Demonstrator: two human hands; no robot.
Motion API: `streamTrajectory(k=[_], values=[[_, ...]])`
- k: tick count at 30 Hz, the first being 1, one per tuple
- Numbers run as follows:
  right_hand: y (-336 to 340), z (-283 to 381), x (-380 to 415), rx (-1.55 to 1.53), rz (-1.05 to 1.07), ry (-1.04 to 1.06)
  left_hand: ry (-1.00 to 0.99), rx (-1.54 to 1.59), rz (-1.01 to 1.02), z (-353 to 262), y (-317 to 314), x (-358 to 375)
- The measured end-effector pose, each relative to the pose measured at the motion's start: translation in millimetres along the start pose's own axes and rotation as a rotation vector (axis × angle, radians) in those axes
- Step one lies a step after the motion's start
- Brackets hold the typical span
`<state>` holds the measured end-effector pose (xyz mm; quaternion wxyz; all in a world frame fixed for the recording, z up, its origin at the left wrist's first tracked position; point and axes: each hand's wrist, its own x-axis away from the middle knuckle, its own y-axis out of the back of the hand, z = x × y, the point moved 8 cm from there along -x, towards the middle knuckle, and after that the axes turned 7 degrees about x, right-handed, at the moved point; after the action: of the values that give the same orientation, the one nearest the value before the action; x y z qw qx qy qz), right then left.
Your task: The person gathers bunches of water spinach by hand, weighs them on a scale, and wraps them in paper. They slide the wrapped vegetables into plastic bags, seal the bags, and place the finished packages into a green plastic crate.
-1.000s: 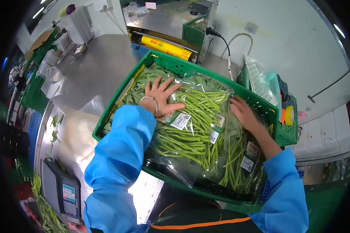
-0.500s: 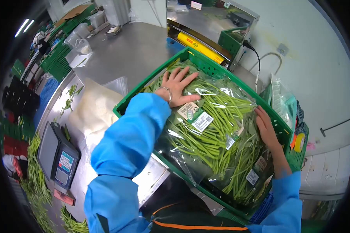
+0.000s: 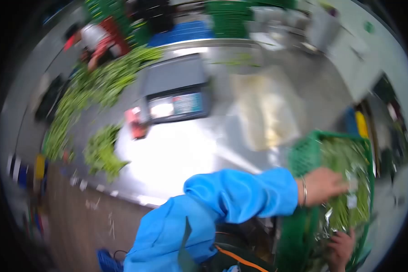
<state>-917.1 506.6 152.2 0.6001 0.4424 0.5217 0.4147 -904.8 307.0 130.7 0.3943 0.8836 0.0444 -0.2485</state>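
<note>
Head view, heavily blurred, shows a green crate point(image 3: 306, 156) at the right of the frame, packed with bagged green beans point(image 3: 344, 181) in clear film. It sits at the edge of a steel table point(image 3: 177, 158), and its near end appears to hang past that edge. That is the main risk as I judge it: with the picture smeared and the view pointing away toward the scale point(image 3: 174, 93), which stands well apart from the crate on the far side of the table, the crate is being handled with little sight of it, and an uneven push could tip it or slide a slick bag over the rim.

Left hand point(image 3: 324, 185), in a blue sleeve point(image 3: 240, 195) with a bangle at the wrist, lies on top of the bags just inside the crate's near wall. It looks flat, fingers extended rather than curled, pressing on the film and not gripping anything, though the blur keeps me from being sure. Right hand point(image 3: 341, 248) is at the crate's lower corner, touching its rim or the bags there; whether it is clenched or loose I cannot tell. Loose beans point(image 3: 102, 152) lie in a heap on the table, well apart from the crate.
</note>
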Motion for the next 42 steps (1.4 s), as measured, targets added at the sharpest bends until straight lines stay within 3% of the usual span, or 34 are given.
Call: streamTrajectory(k=[1, 3, 6, 8, 9, 11, 12, 14, 15, 16, 18, 19, 21, 22, 25, 26, 27, 29, 31, 32, 33, 34, 35, 37, 38, 40, 41, 42], values=[[9.3, -2.0, -9.7, -0.039, 0.246, -0.048, -0.081, -0.035, -0.231, -12.5, 14.5, 40.4], [43.0, 18.7, -51.8, -0.121, -0.133, -0.215, 0.049, -0.025, -0.226, -2.8, 35.1, 118.8], [17.9, 64.5, -109.1, -0.236, -0.143, -0.079, 0.426, 0.045, -0.281, 19.1, 71.2, 271.6], [-24.5, 141.5, -170.4, -0.385, -0.258, -0.03, 0.674, 0.044, -0.538, 18.7, 105.5, 399.6], [-44.4, 206.5, -205.8, -0.467, -0.202, 0.095, 0.803, 0.052, -0.652, 15.0, 115.5, 463.4], [-128.1, 282.0, -250.9, -0.749, 0.013, 0.035, 1.138, 0.111, -0.916, -9.0, 144.3, 586.1], [-167.5, 347.8, -276.1, -0.844, 0.157, -0.014, 1.186, -0.076, -1.048, -28.5, 165.0, 639.2], [-239.4, 483.7, -318.4, -0.78, 0.42, 0.261, 1.444, -0.091, -1.47, -56.0, 179.4, 743.6], [-278.4, 540.5, -332.8, -0.842, 0.539, 0.327, 1.407, -0.023, -1.731, -59.9, 169.8, 794.0], [-319.5, 585.2, -346.0, -0.856, 0.607, 0.299, 1.212, 0.221, -2.071, -60.3, 169.2, 826.2], [-409.2, 643.2, -370.7, -0.804, 0.659, 0.14, 1.212, 0.524, -2.199, -35.4, 158.7, 876.2], [-437.1, 668.2, -381.8, -0.784, 0.738, 0.058, 1.216, 0.675, -2.241, -18.4, 152.1, 888.6], [-458.6, 701.0, -382.3, -0.731, 0.837, -0.039, 1.35, 0.713, -2.064, 13.9, 167.7, 889.9], [-455.9, 720.6, -380.3, -0.666, 0.891, 0.024, 1.319, 0.698, -1.921, 27.8, 183.3, 882.9], [-460.3, 737.9, -379.9, -0.617, 1.002, 0.063, 1.284, 0.663, -2.068, 29.4, 187.1, 887.3], [-472.8, 728.5, -381.3, -0.762, 1.018, -0.028, 1.236, 0.586, -2.116, 24.8, 180.7, 893.7], [-482.0, 719.0, -380.8, -0.906, 1.031, -0.129, 1.252, 0.601, -2.136, 19.1, 181.8, 894.8], [-472.5, 712.9, -380.8, -0.864, 1.051, -0.131, 1.146, 0.784, -2.23, 9.3, 190.7, 890.3], [-431.3, 705.7, -400.7, -0.706, 0.423, 0.14, 1.24, 0.797, -2.177, 3.2, 190.1, 892.1], [-423.9, 700.9, -395.2, -0.704, 0.447, 0.128, 1.109, 0.924, -2.214, 1.6, 193.9, 885.0], [-392.0, 716.8, -396.6, -0.693, 0.442, 0.287, 0.97, 1.041, -2.243, -0.3, 201.1, 877.9], [-366.3, 731.2, -394.8, -0.684, 0.429, 0.444, 1.004, 0.997, -2.213, -4.4, 208.2, 875.8], [-356.1, 737.9, -389.6, -0.691, 0.435, 0.43, 1.025, 1.0, -2.204, -8.1, 210.2, 873.0], [-357.5, 764.7, -364.6, -0.811, 0.742, 0.432, 1.059, 0.931, -2.159, -12.0, 217.7, 869.8], [-356.8, 765.6, -362.7, -0.816, 0.737, 0.433, 1.058, 0.923, -2.156, -13.3, 218.4, 869.8], [-374.7, 763.5, -346.5, -0.748, 0.946, 0.334, 1.165, 0.823, -2.05, -22.3, 217.0, 868.3], [-377.7, 763.8, -340.8, -0.752, 0.946, 0.338, 1.167, 0.816, -2.053, -25.8, 215.6, 862.0], [-384.8, 758.0, -338.1, -0.917, 0.961, 0.163, 1.097, 0.795, -2.205, -32.2, 215.0, 856.0]])
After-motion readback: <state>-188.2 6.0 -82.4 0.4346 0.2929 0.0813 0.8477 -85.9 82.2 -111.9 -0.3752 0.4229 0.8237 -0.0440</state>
